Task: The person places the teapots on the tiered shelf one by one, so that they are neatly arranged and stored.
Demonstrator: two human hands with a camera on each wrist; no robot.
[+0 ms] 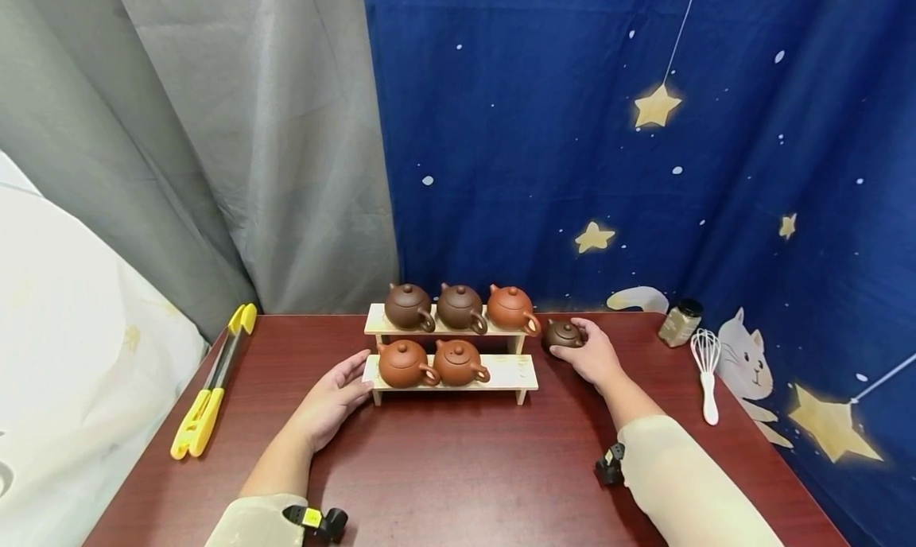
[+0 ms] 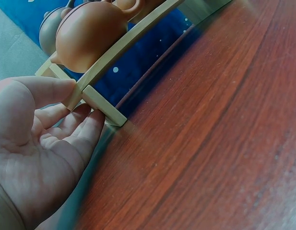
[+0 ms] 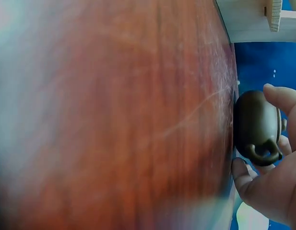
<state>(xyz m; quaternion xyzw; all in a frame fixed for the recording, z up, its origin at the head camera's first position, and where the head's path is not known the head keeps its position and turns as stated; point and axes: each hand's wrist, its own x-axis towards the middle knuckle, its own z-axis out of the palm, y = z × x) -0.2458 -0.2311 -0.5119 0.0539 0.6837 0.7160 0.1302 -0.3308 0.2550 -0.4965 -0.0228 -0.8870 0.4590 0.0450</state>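
My left hand (image 1: 336, 400) grips the left end of a two-step wooden display stand (image 1: 510, 372), thumb on the lower board and fingers under it beside the leg, as the left wrist view shows. Two reddish-brown teapots (image 1: 402, 364) sit on the lower step. On the upper step stand two dark brown teapots (image 1: 408, 307) and an orange-brown teapot (image 1: 510, 308). To the right of the stand, my right hand (image 1: 595, 358) holds a small dark brown teapot (image 3: 257, 122) upright at the table surface, thumb on the near side and fingers around its handle side.
Yellow-handled tongs (image 1: 213, 388) lie at the left of the dark red table (image 1: 458, 467). At the far right are a dark-lidded jar (image 1: 680, 324) and a white whisk (image 1: 708, 380). Grey and blue star-patterned curtains (image 1: 515, 173) hang behind the table.
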